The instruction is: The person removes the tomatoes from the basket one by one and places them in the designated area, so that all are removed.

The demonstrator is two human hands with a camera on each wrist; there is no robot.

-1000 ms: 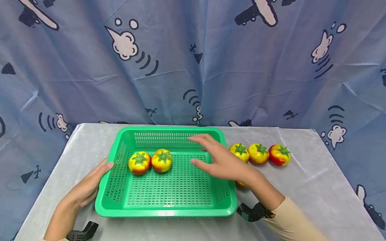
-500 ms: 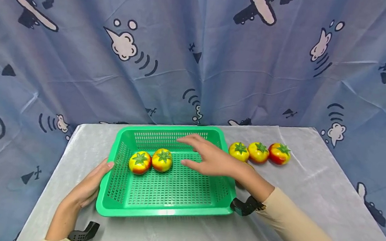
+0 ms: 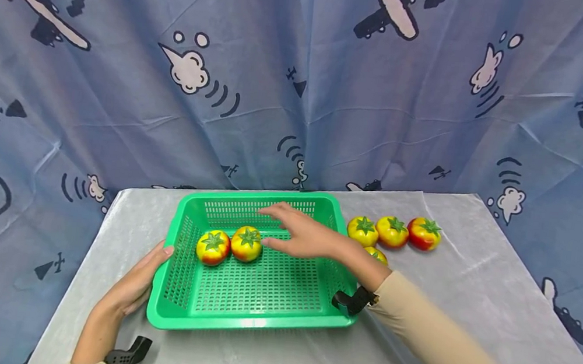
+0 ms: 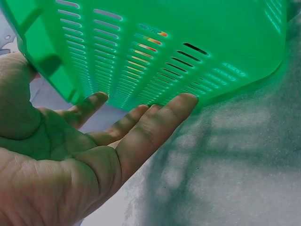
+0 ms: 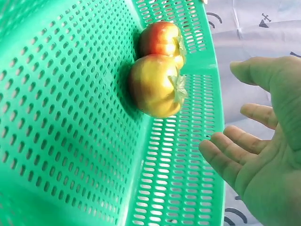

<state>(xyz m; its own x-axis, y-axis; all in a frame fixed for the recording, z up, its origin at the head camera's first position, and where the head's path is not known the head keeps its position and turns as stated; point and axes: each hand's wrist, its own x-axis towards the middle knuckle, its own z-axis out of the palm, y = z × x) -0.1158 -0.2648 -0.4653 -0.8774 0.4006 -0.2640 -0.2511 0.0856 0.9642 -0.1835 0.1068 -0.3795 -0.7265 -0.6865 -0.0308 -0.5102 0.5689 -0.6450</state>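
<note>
A green plastic basket (image 3: 251, 322) with slotted walls stands on the table. Inside it, towards the left, two yellow-and-red tomatoes with green leafy tops sit side by side, the left tomato (image 3: 213, 248) and the right tomato (image 3: 246, 244). My left hand (image 3: 136, 281) holds the basket's left side, thumb over the rim and fingers (image 4: 160, 125) against the outer wall. Above the basket my right hand (image 3: 299, 234) hovers with nothing in it, fingers spread loosely, fingertips close to the right tomato in the head view.
Right of the basket, a row of tomatoes (image 3: 392, 232) lies on the grey-covered table (image 3: 470, 293). One more tomato (image 3: 376, 254) is partly hidden behind my right forearm. A blue patterned curtain (image 3: 258, 85) hangs behind the table.
My right hand has moved left across the basket towards the two tomatoes inside. The left hand keeps its hold, and the basket and tomatoes stay in place.
</note>
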